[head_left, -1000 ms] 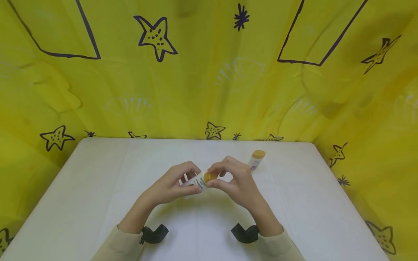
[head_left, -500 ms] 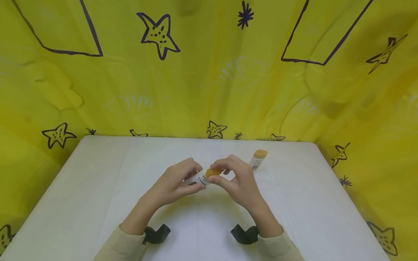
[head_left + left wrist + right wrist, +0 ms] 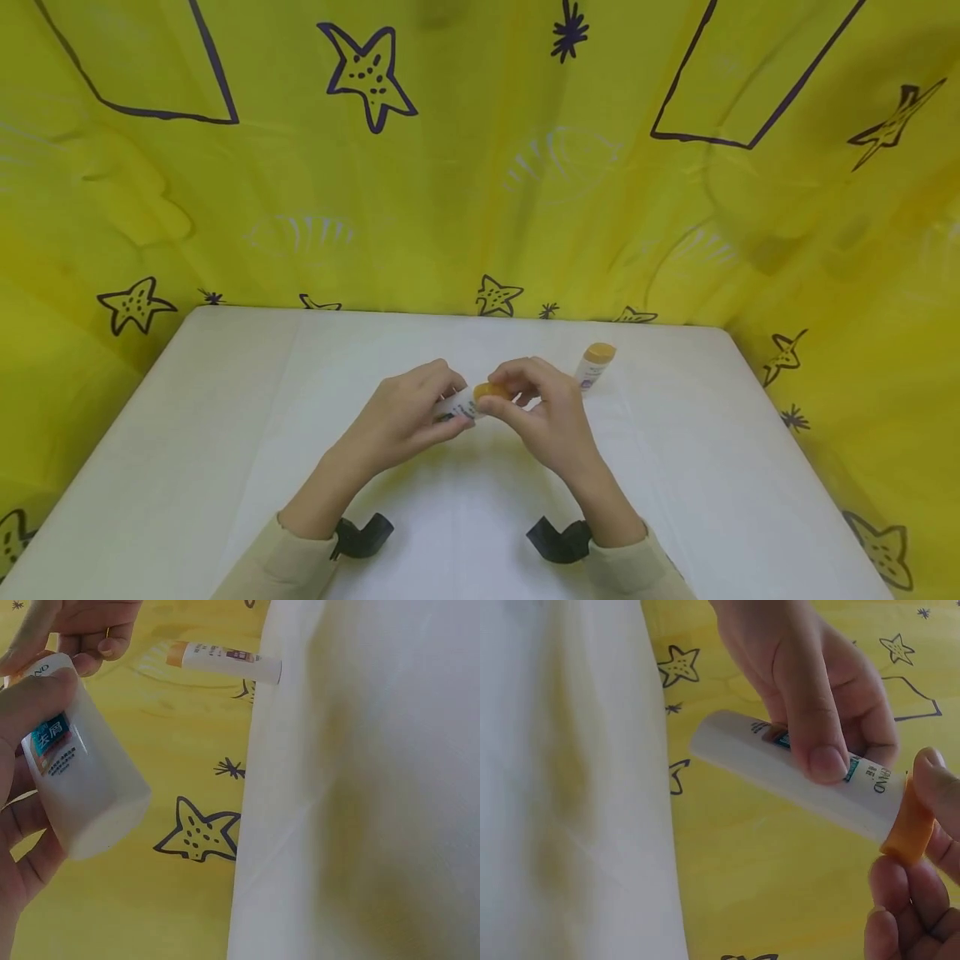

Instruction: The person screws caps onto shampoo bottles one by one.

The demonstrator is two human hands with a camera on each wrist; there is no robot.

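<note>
A white shampoo-style bottle (image 3: 810, 791) with a printed label and an orange cap (image 3: 911, 825) is held up above the table, tilted. My left hand (image 3: 408, 412) grips the bottle's body, thumb across the label, as the left wrist view shows. At the other end, my right hand (image 3: 543, 408) pinches the orange cap between thumb and fingers. The cap sits on the bottle's end in the right wrist view. A second white bottle (image 3: 592, 371), also orange-capped, stands upright on the table just beyond my right hand.
The white table (image 3: 225, 450) ends at a yellow curtain (image 3: 420, 192) with drawn stars, which hangs behind it and at both sides. A black wrist mount (image 3: 363, 536) is on the left wrist and another black mount (image 3: 561, 540) on the right.
The held bottle has turned and tipped slightly, so less of its label faces the head camera. Both hands keep their holds on bottle and cap. The standing bottle stays put.
</note>
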